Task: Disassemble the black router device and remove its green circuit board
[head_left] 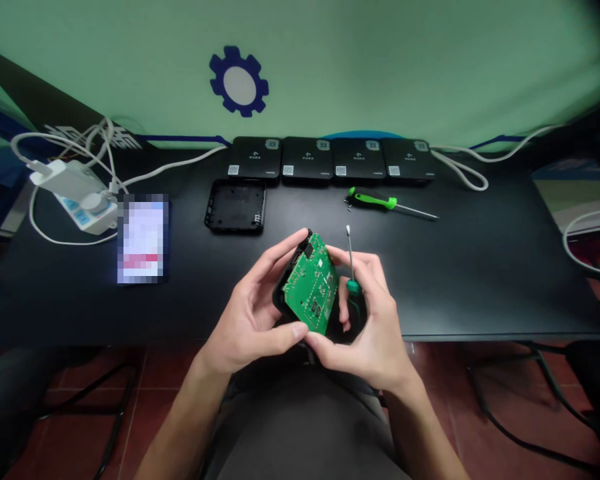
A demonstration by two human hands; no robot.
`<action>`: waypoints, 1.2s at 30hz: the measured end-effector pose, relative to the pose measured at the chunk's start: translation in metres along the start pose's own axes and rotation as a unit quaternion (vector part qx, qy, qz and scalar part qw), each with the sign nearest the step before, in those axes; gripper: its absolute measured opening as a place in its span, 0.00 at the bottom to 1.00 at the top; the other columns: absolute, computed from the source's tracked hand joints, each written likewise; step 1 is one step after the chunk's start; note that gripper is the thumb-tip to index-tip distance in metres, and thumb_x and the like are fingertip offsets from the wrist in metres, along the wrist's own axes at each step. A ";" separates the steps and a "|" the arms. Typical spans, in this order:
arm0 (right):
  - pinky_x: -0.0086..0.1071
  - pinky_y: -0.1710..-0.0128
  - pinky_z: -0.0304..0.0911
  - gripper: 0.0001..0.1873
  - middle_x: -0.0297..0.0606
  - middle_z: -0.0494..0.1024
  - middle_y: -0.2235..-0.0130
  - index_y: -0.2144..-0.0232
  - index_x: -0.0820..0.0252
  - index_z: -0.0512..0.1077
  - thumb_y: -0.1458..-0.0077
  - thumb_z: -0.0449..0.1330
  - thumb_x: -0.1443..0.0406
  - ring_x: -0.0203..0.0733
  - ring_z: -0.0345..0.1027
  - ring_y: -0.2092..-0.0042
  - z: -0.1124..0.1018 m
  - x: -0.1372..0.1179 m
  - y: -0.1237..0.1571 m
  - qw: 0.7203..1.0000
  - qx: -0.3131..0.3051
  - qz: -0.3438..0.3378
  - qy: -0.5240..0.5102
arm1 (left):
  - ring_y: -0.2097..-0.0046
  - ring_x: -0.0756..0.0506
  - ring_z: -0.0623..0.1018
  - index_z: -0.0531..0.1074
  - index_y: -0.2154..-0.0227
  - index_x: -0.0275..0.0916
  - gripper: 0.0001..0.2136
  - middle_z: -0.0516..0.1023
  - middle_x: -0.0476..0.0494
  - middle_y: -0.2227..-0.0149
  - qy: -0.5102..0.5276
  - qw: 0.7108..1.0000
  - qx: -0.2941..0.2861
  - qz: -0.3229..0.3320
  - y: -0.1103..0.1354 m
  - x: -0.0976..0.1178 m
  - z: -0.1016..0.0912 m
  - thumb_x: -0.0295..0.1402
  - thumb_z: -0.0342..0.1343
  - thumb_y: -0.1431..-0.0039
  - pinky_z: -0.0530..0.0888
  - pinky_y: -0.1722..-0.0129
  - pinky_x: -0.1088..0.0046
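Note:
A green circuit board (313, 283) sits tilted in a black plastic case half (279, 297), lifted over the table's front edge. My left hand (253, 313) is closed around the case's left side, its thumb at the board's lower corner. On the other side, my right hand (375, 320) is closed with its fingertips at the board's right edges. A flat-tipped screwdriver (353, 287) with a green handle points upward at my right fingers; whether they grip it I cannot tell. An open black case half (236, 207) lies beyond my left hand.
Several closed black boxes (307, 159) stand in a row at the back of the dark table (480, 267). Before them lies a green-and-black screwdriver (373, 199) by tiny screws (349, 208). At left are a phone (143, 240), a power strip (87, 210) and white cables (175, 163).

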State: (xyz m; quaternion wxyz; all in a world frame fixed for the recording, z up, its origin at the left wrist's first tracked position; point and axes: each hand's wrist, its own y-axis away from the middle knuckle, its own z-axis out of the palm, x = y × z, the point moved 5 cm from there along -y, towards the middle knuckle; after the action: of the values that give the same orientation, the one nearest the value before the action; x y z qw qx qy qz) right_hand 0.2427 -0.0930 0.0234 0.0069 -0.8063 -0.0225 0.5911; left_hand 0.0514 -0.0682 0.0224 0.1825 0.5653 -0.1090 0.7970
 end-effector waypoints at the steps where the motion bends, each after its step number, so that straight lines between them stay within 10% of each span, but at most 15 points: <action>1: 0.37 0.78 0.71 0.61 0.46 0.68 0.37 0.25 0.43 0.70 0.60 0.84 0.55 0.32 0.63 0.69 0.001 -0.006 0.000 0.999 0.012 -0.010 0.030 | 0.22 0.24 0.72 0.67 0.21 0.55 0.46 0.67 0.39 0.19 0.009 1.000 0.002 0.005 0.000 0.000 -0.001 0.38 0.79 0.39 0.83 0.30 0.50; 8: 0.51 0.68 0.81 0.56 0.55 0.67 0.36 0.24 0.50 0.66 0.51 0.80 0.51 0.51 0.75 0.59 0.002 -0.024 0.006 0.974 0.068 -0.059 0.207 | 0.21 0.29 0.71 0.70 0.24 0.50 0.36 0.72 0.40 0.22 0.014 0.996 0.087 0.001 0.001 -0.009 -0.003 0.37 0.73 0.32 0.73 0.22 0.47; 18: 0.52 0.68 0.83 0.52 0.55 0.70 0.37 0.25 0.56 0.67 0.47 0.75 0.49 0.53 0.80 0.59 0.009 -0.013 0.008 0.938 0.096 -0.030 0.332 | 0.38 0.35 0.86 0.72 0.26 0.46 0.28 0.84 0.37 0.35 -0.001 0.989 0.147 -0.031 0.009 -0.032 -0.004 0.29 0.64 0.27 0.86 0.36 0.53; 24: 0.53 0.64 0.84 0.52 0.53 0.71 0.38 0.25 0.56 0.69 0.48 0.75 0.50 0.53 0.81 0.59 0.005 -0.006 0.007 0.942 0.087 -0.004 0.324 | 0.47 0.40 0.89 0.77 0.29 0.44 0.25 0.87 0.38 0.40 0.053 0.984 0.162 -0.043 0.003 -0.035 -0.002 0.29 0.59 0.26 0.90 0.49 0.64; 36: 0.55 0.61 0.85 0.53 0.53 0.69 0.37 0.25 0.55 0.68 0.49 0.77 0.50 0.50 0.79 0.60 -0.005 -0.001 0.000 0.960 0.047 -0.004 0.275 | 0.40 0.36 0.88 0.75 0.26 0.45 0.24 0.84 0.36 0.33 0.074 0.986 0.144 -0.041 0.001 -0.040 -0.002 0.33 0.57 0.20 0.90 0.44 0.58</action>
State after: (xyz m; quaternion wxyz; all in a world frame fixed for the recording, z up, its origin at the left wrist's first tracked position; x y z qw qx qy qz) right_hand 0.2468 -0.0928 0.0262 0.0526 -0.9365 0.0047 0.3468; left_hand 0.0609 -0.0746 -0.0161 0.1397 0.5293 0.0440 0.8357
